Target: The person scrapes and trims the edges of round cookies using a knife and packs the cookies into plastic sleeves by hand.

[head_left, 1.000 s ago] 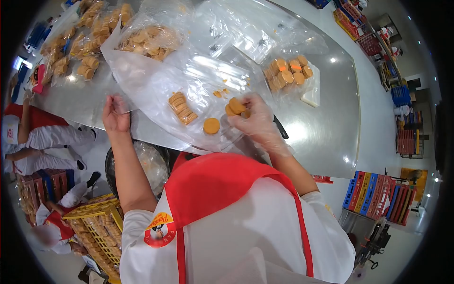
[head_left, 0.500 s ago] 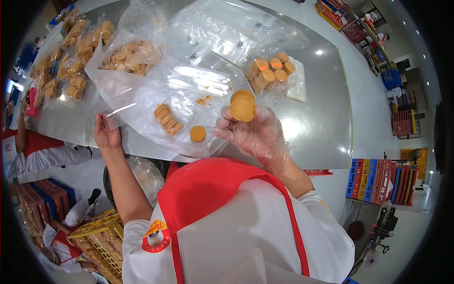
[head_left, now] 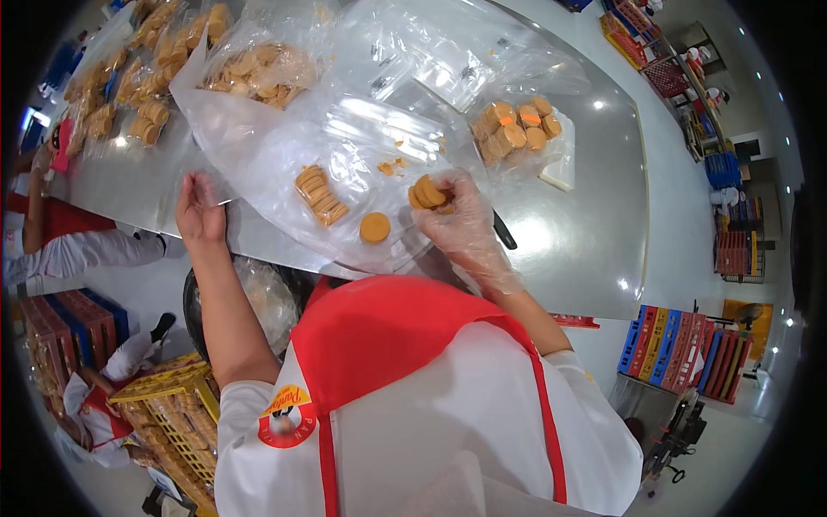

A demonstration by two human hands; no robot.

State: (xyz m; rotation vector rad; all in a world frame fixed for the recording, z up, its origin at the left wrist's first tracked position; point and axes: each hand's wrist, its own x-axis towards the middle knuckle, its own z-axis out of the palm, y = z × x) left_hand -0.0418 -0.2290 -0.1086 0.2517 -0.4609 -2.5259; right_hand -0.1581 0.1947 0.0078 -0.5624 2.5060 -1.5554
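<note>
My right hand, in a clear plastic glove, pinches a few round cookies above the clear plastic sheet. A single round cookie lies flat on the plastic to its left. Beyond that is a wrapped row of cookies, with crumbs scattered nearby. My left hand rests palm up at the table's near edge, fingers loosely apart, beside a corner of clear plastic. A big plastic bag of loose cookies lies on the far left of the sheet.
Packed cookies sit on the right beside a white stack. A black handle shows by my right hand. More bagged cookies are at the left. A black-rimmed bin stands below the table; a co-worker's arm is at far left.
My right hand has turned and lowered the cookies toward the plastic; they now show edge-on. The black handle has come into view. The whole view has shifted slightly.
</note>
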